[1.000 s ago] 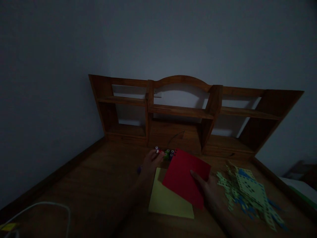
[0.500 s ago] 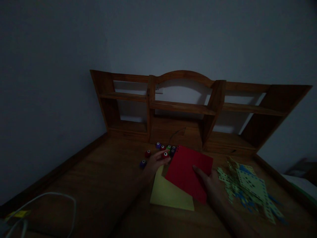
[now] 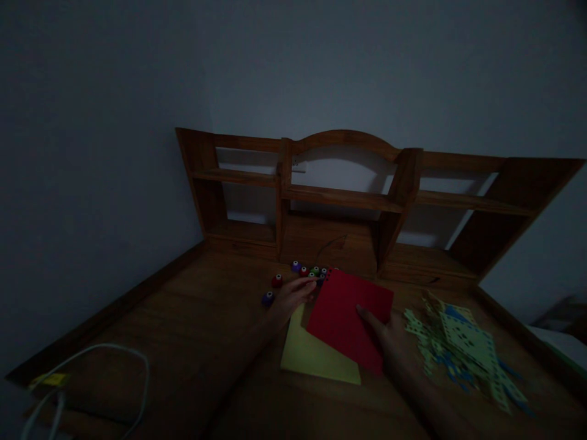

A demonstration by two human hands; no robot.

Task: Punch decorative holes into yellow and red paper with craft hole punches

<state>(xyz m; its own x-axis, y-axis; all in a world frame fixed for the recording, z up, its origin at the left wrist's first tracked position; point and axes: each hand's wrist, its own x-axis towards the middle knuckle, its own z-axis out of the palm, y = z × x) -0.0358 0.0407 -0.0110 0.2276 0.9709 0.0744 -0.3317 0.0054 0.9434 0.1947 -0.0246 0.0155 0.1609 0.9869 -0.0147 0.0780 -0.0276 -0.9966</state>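
My right hand (image 3: 383,333) grips the red sheet (image 3: 348,315) by its right side, thumb lying on top. A row of small dark holes runs along the sheet's upper left corner. Close to that corner, my left hand (image 3: 293,299) has its fingertips brought together; whatever is between them is hidden. Just beyond the fingers is a cluster of small round-topped pieces with white rings, among them a purple one (image 3: 296,266) and a green one (image 3: 314,270). A red ringed piece (image 3: 277,280) and a blue-purple one (image 3: 268,298) sit left of the hand. Beneath the red sheet lies a yellow sheet (image 3: 316,359).
A pile of pale green and blue cut-out pieces (image 3: 468,342) lies on the right of the wooden desk (image 3: 183,324). Along the back stands a wooden shelf unit (image 3: 339,197). A white cable (image 3: 145,366) loops at the lower left beside a yellow item (image 3: 50,380).
The red ringed piece that was at my left fingertips no longer shows there. Those fingers have closed together near the red sheet's corner. My right hand keeps its hold; the view has shifted slightly.
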